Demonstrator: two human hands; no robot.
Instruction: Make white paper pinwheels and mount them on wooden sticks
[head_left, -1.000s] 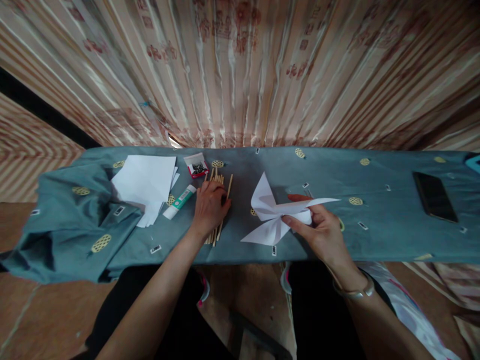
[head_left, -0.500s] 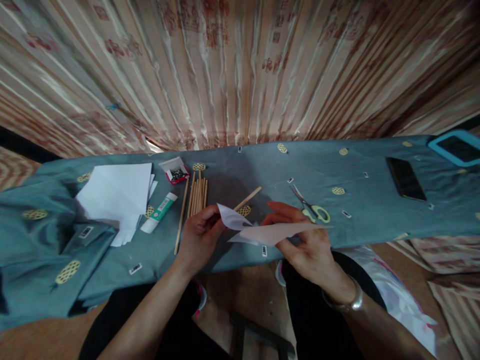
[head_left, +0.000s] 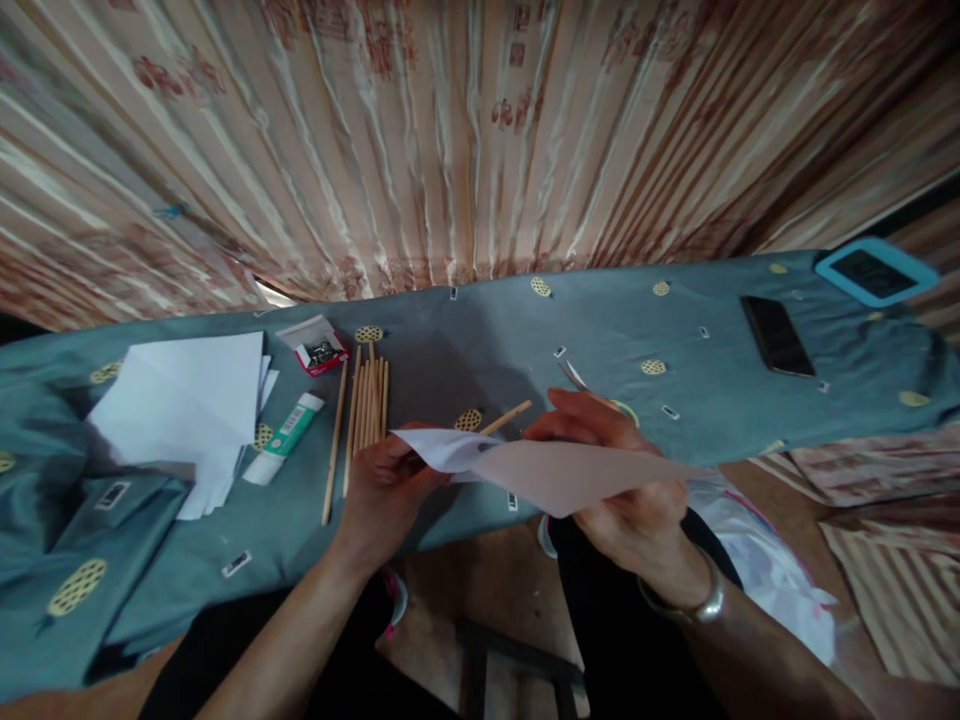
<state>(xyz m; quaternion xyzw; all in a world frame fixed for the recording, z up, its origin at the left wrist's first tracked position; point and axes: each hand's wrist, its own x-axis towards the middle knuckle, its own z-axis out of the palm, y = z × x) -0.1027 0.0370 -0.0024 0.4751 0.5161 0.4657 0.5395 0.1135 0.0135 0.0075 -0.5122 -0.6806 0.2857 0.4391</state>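
A white paper pinwheel (head_left: 555, 474) with curved flaps is held up in front of me above the table. My left hand (head_left: 386, 500) pinches its left flap between thumb and fingers. At the right side, my right hand (head_left: 622, 480) has its fingers bent around the paper, which hides part of them. Behind the paper a wooden stick (head_left: 514, 414) shows its far end; whether it is joined to the paper I cannot tell. Scissors (head_left: 576, 376) lie just beyond my right hand, mostly covered by it.
Several wooden sticks (head_left: 367, 400) lie left of centre, near a small open box (head_left: 319, 348) of metal bits. A glue tube (head_left: 285, 440) and white paper sheets (head_left: 187, 400) are farther left. A phone (head_left: 776, 335) and a blue-framed device (head_left: 876, 272) lie right on the cloth-covered table (head_left: 720, 400).
The view has shifted, so the table things appear farther left. My right hand and the paper have turned, showing more of the broad flap and covering more of the scissors.
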